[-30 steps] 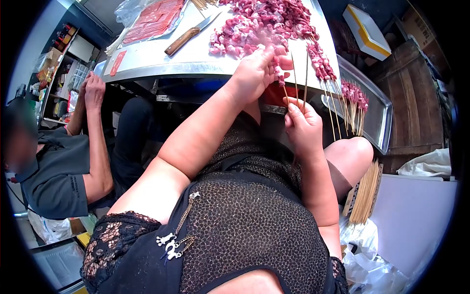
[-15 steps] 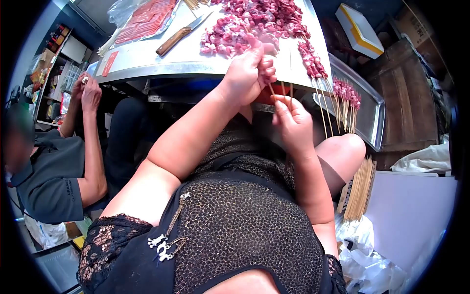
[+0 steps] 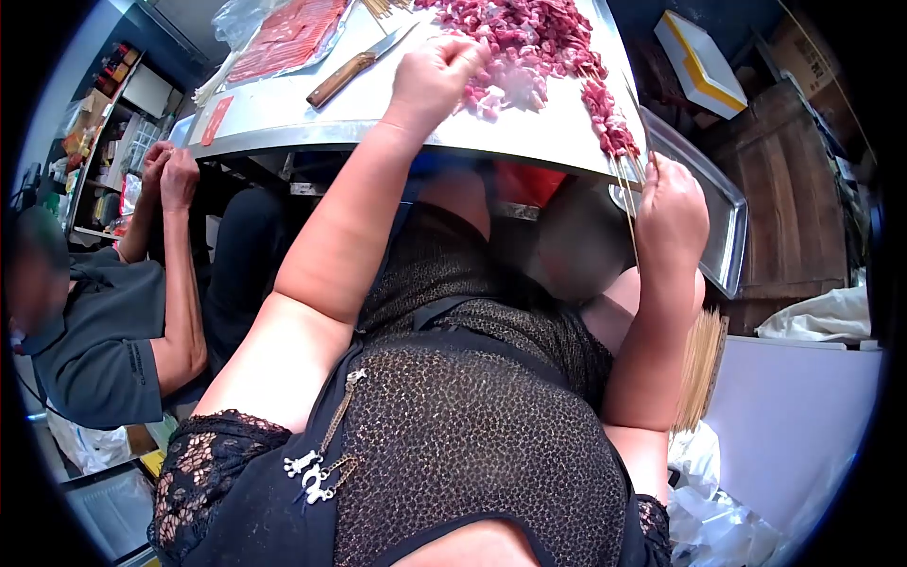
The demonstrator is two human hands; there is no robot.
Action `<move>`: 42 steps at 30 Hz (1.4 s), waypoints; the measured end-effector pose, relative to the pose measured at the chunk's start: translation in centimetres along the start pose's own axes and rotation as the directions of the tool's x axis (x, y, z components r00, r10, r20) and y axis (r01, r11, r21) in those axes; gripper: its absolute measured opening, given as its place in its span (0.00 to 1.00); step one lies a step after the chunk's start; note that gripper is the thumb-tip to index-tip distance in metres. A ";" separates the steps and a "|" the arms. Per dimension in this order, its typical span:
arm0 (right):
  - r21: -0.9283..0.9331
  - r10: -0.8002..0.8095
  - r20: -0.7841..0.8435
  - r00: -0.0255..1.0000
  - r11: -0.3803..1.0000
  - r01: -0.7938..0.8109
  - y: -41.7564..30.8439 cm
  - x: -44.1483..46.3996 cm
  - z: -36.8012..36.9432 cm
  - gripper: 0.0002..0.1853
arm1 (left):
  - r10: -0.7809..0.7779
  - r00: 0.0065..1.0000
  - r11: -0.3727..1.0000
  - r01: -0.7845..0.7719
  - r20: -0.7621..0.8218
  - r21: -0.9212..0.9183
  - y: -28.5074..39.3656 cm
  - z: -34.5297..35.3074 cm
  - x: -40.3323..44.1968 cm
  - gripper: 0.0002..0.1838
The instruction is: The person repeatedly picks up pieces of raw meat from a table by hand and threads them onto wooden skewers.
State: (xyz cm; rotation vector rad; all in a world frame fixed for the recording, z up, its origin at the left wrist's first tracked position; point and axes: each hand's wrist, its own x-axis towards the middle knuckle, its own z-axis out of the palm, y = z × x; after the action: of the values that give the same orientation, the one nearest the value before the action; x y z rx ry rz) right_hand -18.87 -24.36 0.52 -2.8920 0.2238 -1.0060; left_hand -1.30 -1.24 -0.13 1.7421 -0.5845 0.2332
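Note:
My left hand [image 3: 433, 80] is at the near-left edge of the heap of cut meat [image 3: 529, 38], its fingers closed; what they hold, if anything, is hidden. My right hand [image 3: 669, 210] is pinched on thin wooden skewers at the table's right corner, beside the loaded meat skewers [image 3: 607, 118]. Those lie on the white table [image 3: 378, 118] with their bare ends past its edge. A knife with a wooden handle [image 3: 342, 78] lies left of the meat heap.
Sliced meat [image 3: 288, 42] lies on plastic at the table's back left. A metal tray [image 3: 723, 227] stands right of the table, and bundled bare skewers [image 3: 697, 369] are below it. A co-worker's hands [image 3: 175, 178] are at the left. A foam box [image 3: 699, 66] is at the back right.
My right hand has moved right, away from my left hand, to the loaded skewers. My left hand has moved up and left onto the meat heap. The co-worker's hands have shifted slightly.

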 end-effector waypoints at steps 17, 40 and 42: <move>0.692 0.008 0.706 0.708 -0.219 -0.687 -4.5 -4.0 5.1 0.10 | -0.237 0.947 0.889 0.120 0.219 0.442 1.0 1.7 1.8 0.11; 0.482 -0.094 0.826 0.556 -0.395 -0.782 -8.5 -8.5 4.3 0.13 | -0.242 0.970 0.919 0.216 0.039 0.331 2.5 -1.4 1.2 0.15; 0.445 -0.117 0.849 0.515 -0.366 -0.817 -8.5 -9.0 3.8 0.13 | -0.391 0.913 0.851 0.407 0.116 -0.331 0.6 -2.0 1.7 0.15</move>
State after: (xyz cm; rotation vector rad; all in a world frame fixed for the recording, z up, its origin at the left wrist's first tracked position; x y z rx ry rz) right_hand -22.48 -14.43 -6.99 -1.0256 0.2855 0.2237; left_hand 0.19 0.13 1.68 1.4804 -0.2600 -0.1966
